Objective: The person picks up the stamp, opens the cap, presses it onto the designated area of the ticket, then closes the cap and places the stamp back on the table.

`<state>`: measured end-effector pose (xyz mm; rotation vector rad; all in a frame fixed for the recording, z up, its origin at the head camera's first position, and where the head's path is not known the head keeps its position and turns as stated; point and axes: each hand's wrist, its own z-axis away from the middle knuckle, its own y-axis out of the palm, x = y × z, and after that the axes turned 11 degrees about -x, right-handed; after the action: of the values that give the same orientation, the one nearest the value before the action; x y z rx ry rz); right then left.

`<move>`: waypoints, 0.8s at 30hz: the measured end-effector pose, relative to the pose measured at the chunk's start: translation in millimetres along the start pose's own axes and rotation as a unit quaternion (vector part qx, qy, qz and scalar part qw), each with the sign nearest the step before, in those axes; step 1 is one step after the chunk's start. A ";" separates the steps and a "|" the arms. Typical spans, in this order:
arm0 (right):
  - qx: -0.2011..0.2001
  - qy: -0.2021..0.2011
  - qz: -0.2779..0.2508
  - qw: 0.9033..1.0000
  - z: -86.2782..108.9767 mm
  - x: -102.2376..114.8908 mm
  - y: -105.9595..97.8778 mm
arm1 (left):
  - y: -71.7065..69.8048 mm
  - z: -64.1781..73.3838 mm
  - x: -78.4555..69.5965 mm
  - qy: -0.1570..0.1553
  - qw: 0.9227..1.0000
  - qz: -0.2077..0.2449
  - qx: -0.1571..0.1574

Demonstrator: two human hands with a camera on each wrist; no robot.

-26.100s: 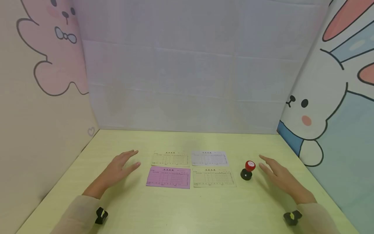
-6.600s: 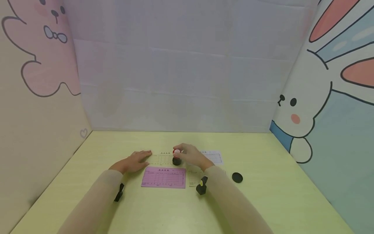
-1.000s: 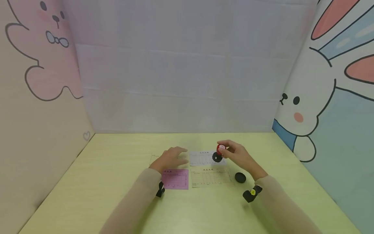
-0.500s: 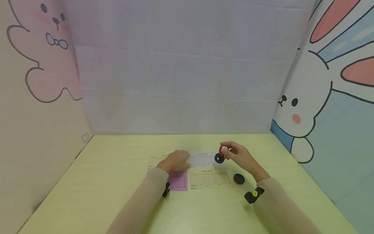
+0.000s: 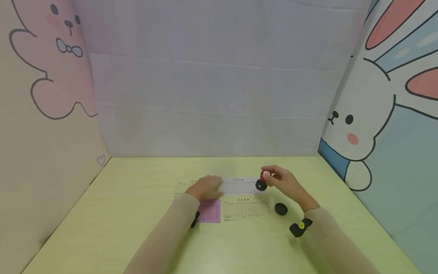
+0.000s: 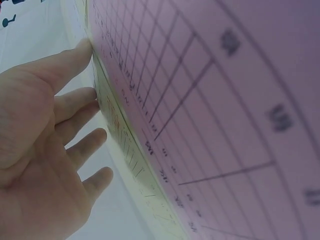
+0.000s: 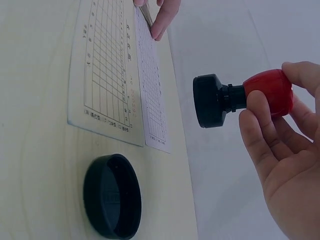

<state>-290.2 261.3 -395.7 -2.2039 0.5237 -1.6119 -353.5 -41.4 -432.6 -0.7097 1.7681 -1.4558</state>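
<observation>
- Sleeved forearms (image 5: 161, 238) rise from the bottom of the head view; the right hand (image 5: 286, 185) is raised right of centre, beyond the black cap (image 5: 281, 209) on the bench (image 5: 102, 236); the left hand (image 5: 206, 186) lies palm-down near centre.
- Right fingers pinch the red-handled stamp (image 7: 240, 97) above the white slip's (image 5: 239, 186) right end; left fingers are spread, tips at its left end.
- Earlier the stamp stood over the upper-left yellow slip (image 5: 183, 188); the left hand has shifted rightward.

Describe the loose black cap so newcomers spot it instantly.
On the yellow table, find the right hand. Below it in the head view, right of the front cream slip, lies the cap. Unlike the held stamp, it has no red handle.
</observation>
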 end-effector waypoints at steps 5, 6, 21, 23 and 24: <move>0.006 -0.001 0.004 1.000 -3.0 -8.3 0.4 | 1.5 -3.7 0.7 0.014 1.000 -0.016 -0.009; 0.007 -0.002 0.003 1.000 -3.5 -10.0 1.0 | 1.4 -3.8 0.6 0.014 1.000 -0.017 -0.006; 0.044 -0.003 -0.001 0.999 -11.2 -10.1 9.2 | 2.8 -3.6 -0.2 0.000 1.000 -0.008 0.026; 0.045 -0.009 0.000 0.999 -14.6 -18.7 10.9 | 2.5 -2.9 -0.6 -0.001 1.000 -0.007 0.028; 0.047 -0.013 -0.001 0.999 -14.9 -19.1 11.3 | 2.2 -2.5 -1.0 -0.003 1.000 -0.005 0.028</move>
<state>-310.7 259.9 -412.7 -2.1541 0.4299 -1.5747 -354.9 -38.7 -434.3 -0.6941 1.7157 -1.5022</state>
